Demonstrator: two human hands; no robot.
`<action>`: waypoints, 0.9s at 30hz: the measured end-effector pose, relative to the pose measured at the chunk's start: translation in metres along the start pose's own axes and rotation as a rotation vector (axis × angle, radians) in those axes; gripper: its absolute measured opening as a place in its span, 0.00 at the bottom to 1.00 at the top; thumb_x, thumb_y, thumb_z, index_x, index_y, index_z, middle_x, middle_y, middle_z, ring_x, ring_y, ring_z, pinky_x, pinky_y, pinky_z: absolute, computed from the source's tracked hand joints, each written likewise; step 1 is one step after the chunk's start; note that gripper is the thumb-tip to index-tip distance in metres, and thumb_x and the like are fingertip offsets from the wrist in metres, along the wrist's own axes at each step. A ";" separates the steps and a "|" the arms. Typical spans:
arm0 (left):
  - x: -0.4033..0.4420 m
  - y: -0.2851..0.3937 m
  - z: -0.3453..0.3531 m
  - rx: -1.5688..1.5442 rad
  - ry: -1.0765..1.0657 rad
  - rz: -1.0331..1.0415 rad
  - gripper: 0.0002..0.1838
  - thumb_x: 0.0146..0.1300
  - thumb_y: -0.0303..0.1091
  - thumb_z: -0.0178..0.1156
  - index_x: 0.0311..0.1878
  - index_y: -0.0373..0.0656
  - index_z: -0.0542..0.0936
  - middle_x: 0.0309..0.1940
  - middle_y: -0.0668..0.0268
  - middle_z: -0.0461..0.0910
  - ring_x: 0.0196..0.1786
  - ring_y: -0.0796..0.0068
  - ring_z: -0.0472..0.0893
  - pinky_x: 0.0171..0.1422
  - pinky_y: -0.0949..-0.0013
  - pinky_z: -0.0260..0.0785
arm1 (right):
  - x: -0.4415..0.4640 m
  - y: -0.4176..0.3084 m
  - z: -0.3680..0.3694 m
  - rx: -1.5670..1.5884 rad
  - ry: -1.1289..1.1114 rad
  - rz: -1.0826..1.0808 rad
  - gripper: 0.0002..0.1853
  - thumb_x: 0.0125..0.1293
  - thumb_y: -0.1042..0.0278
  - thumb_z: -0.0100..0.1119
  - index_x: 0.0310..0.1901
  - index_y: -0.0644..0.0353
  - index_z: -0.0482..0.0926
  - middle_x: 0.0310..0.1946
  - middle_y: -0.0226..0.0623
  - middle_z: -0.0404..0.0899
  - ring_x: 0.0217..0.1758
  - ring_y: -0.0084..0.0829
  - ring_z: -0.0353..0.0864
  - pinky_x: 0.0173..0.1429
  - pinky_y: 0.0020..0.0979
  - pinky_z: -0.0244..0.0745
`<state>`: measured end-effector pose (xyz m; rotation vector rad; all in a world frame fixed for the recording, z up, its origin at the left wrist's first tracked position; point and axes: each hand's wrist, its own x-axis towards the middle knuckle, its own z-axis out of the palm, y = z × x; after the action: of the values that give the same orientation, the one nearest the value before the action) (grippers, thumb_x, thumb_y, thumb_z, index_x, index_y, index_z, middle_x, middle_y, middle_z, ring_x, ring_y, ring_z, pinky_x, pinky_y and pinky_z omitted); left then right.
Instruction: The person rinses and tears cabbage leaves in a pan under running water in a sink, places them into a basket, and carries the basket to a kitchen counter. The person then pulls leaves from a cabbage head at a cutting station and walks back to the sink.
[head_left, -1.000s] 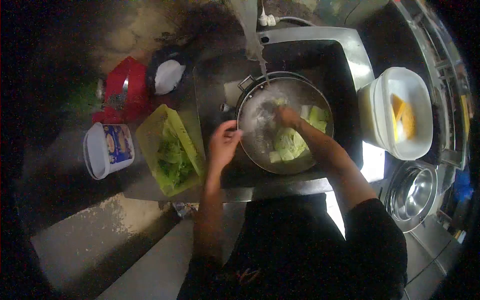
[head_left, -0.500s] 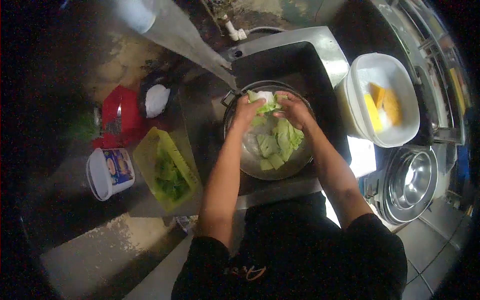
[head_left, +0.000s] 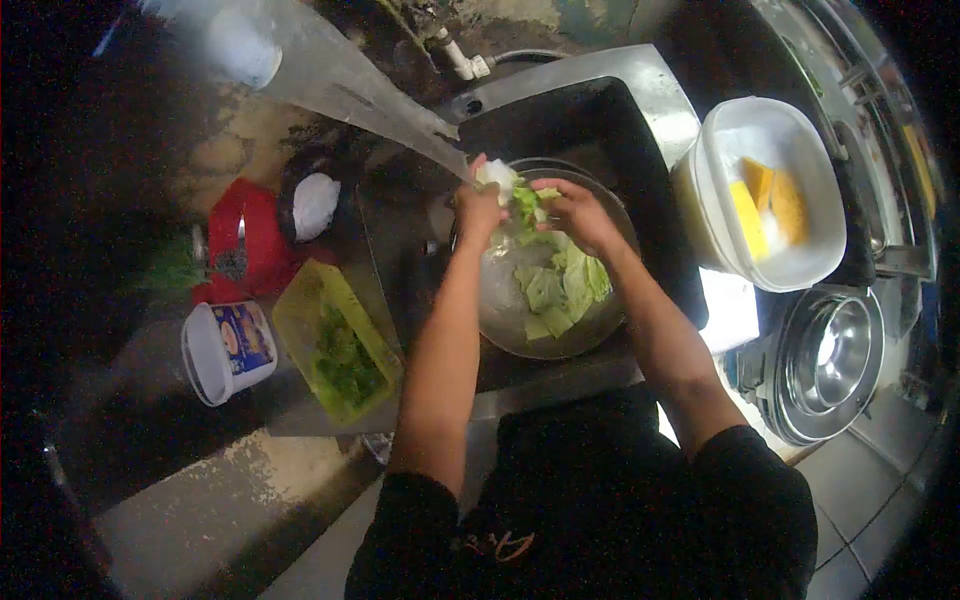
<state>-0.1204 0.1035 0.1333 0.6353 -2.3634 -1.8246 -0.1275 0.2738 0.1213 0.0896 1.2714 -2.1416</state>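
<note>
Vegetable pieces [head_left: 527, 204] raised between left hand [head_left: 480, 210] and right hand [head_left: 583, 218], above far part of pan [head_left: 500, 310] in sink [head_left: 680, 112]. Only partly done, by judgement: more leaves [head_left: 560, 292] left lying in pan, out of grasp. Dark greens [head_left: 350, 365] in yellow basket [head_left: 298, 325], left of sink. Left hand closed round pale part; right hand curved at leafy edge, fingers half spread, firmness of grip impossible to tell. Both forearms [head_left: 447, 340] stretched forward, converging toward pan.

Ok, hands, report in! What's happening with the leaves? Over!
Left hand gripping leafy piece. Right hand against it, grip unclear. More leaves in pan below. Translucent plastic close beside left hand.
</note>
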 end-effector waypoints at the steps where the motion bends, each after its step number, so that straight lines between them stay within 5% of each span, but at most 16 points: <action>1: 0.003 -0.008 -0.001 -0.066 -0.036 -0.104 0.20 0.55 0.27 0.54 0.53 0.45 0.72 0.43 0.60 0.76 0.36 0.66 0.79 0.35 0.67 0.75 | 0.001 -0.005 0.007 0.019 -0.059 0.006 0.13 0.64 0.75 0.43 0.49 0.59 0.73 0.44 0.36 0.75 0.44 0.29 0.75 0.43 0.29 0.78; 3: 0.013 -0.041 -0.004 -0.198 -0.109 -0.312 0.18 0.56 0.27 0.50 0.52 0.41 0.72 0.43 0.58 0.77 0.37 0.71 0.78 0.33 0.70 0.73 | 0.007 -0.011 0.018 0.059 -0.117 -0.017 0.15 0.63 0.75 0.43 0.51 0.61 0.72 0.45 0.36 0.74 0.43 0.29 0.76 0.44 0.29 0.78; 6: 0.024 -0.119 -0.006 0.176 -0.147 0.131 0.14 0.58 0.32 0.50 0.48 0.42 0.75 0.42 0.62 0.77 0.37 0.70 0.78 0.35 0.67 0.73 | 0.015 -0.020 0.031 0.053 -0.158 -0.013 0.17 0.62 0.76 0.44 0.52 0.63 0.70 0.44 0.38 0.74 0.40 0.30 0.77 0.43 0.28 0.76; 11: -0.021 0.001 -0.011 -0.868 -0.358 -0.471 0.14 0.60 0.40 0.53 0.45 0.44 0.75 0.39 0.66 0.77 0.35 0.72 0.77 0.38 0.65 0.71 | 0.042 -0.007 0.018 -0.393 -0.112 -0.177 0.17 0.60 0.76 0.47 0.53 0.62 0.70 0.40 0.37 0.76 0.38 0.26 0.77 0.42 0.27 0.74; 14: -0.002 -0.026 -0.007 -0.686 -0.372 -0.310 0.13 0.59 0.39 0.56 0.44 0.45 0.75 0.37 0.67 0.76 0.34 0.72 0.76 0.37 0.65 0.71 | 0.037 -0.004 0.024 -0.454 -0.027 -0.268 0.18 0.59 0.75 0.49 0.53 0.60 0.73 0.46 0.39 0.77 0.46 0.30 0.76 0.52 0.27 0.69; 17: -0.009 0.003 -0.001 -0.579 -0.179 -0.279 0.12 0.57 0.34 0.58 0.43 0.45 0.74 0.34 0.67 0.76 0.33 0.74 0.76 0.36 0.65 0.71 | 0.036 -0.003 0.028 -0.612 0.052 -0.267 0.18 0.58 0.74 0.51 0.52 0.60 0.73 0.45 0.39 0.77 0.47 0.32 0.76 0.53 0.29 0.69; 20: 0.018 -0.041 0.001 -0.553 -0.187 -0.165 0.11 0.54 0.27 0.59 0.42 0.43 0.73 0.33 0.66 0.76 0.32 0.76 0.75 0.34 0.67 0.72 | 0.046 0.009 0.015 -0.632 -0.003 -0.379 0.20 0.56 0.72 0.53 0.53 0.61 0.73 0.46 0.40 0.77 0.48 0.33 0.76 0.55 0.30 0.68; 23: 0.006 -0.013 -0.012 -0.488 -0.085 -0.256 0.12 0.54 0.25 0.58 0.43 0.40 0.73 0.33 0.66 0.76 0.31 0.76 0.76 0.30 0.72 0.71 | 0.056 0.026 -0.001 -0.664 0.097 -0.497 0.24 0.55 0.72 0.55 0.57 0.55 0.70 0.48 0.41 0.76 0.51 0.34 0.75 0.57 0.31 0.67; 27: -0.030 0.009 -0.072 -0.251 0.008 -0.067 0.14 0.55 0.26 0.59 0.45 0.37 0.72 0.33 0.65 0.76 0.31 0.77 0.76 0.30 0.74 0.70 | 0.050 0.074 -0.031 -1.399 0.101 -0.324 0.23 0.57 0.69 0.53 0.57 0.54 0.70 0.52 0.48 0.72 0.55 0.42 0.71 0.52 0.36 0.71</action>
<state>-0.0723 0.0512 0.1679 0.6953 -2.0817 -2.0958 -0.1346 0.2500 0.0301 -0.6220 2.6468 -1.0194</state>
